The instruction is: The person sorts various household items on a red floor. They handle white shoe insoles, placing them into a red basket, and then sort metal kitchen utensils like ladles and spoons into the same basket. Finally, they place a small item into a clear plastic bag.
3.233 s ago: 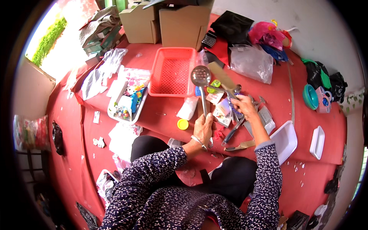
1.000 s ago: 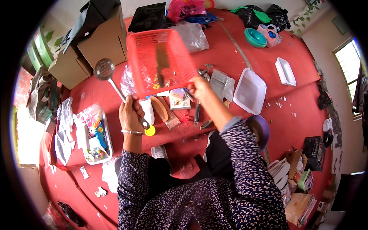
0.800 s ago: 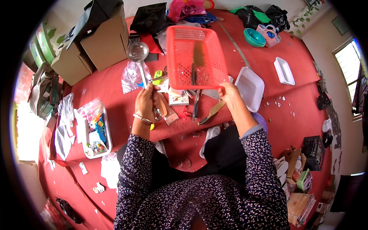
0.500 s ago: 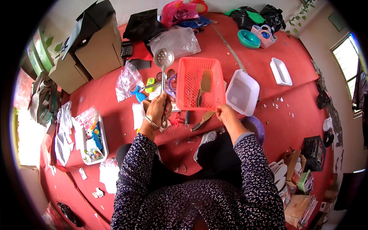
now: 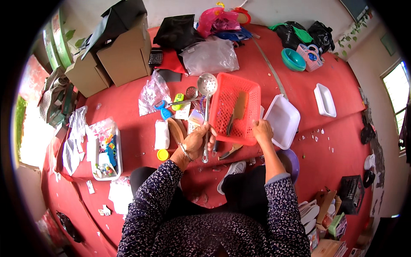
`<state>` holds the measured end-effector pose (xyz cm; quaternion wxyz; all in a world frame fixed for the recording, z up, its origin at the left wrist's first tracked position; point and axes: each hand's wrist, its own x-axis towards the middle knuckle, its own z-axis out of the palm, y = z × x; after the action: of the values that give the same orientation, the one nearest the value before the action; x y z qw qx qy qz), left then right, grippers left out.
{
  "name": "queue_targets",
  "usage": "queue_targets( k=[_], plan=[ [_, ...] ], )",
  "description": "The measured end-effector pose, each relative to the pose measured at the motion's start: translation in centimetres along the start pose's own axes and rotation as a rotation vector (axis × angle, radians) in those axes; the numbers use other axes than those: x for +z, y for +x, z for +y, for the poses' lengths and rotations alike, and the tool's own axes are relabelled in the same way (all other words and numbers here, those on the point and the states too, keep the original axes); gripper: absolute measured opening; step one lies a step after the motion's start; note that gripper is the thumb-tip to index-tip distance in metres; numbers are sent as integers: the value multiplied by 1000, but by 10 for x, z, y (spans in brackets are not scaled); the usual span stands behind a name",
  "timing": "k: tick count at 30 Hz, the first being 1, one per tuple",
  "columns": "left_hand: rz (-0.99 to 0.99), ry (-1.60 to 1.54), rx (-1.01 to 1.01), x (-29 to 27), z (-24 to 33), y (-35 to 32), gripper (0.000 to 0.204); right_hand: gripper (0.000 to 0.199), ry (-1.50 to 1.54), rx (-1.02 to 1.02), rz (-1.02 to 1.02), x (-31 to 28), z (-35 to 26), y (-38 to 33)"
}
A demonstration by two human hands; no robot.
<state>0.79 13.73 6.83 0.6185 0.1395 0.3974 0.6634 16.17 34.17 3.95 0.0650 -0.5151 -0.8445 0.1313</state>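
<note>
My left hand (image 5: 195, 143) is closed round the handle of the slotted metal ladle (image 5: 206, 105), its round perforated bowl pointing to twelve o'clock, up beside the left wall of the red plastic basket (image 5: 235, 109). My right hand (image 5: 262, 130) grips the basket's near rim at about five o'clock of it; I judge the fingers curled over the edge, though the underside is hidden. A knife with a wooden handle (image 5: 235, 113) lies inside the basket. The white tray (image 5: 281, 121) sits just beside the basket at three o'clock

What worries me: I hold the basket by one corner only, so it could tip and the knife slide toward my fingers. The ladle's bowl could catch on the basket wall and knock it. The clutter at nine o'clock, the yellow lid (image 5: 162, 154) and small packets, leaves little room to set anything down flat
</note>
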Motion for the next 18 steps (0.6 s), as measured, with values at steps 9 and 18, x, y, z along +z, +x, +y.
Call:
queue_targets(
  k=[9, 18],
  plan=[
    [-55, 157, -113, 11, -19, -5, 43, 34, 1135, -256, -514, -8, -87, -52],
    [-156, -72, -163, 8, -38, -9, 29, 32, 1232, -107, -430, 6, -89, -50]
  ],
)
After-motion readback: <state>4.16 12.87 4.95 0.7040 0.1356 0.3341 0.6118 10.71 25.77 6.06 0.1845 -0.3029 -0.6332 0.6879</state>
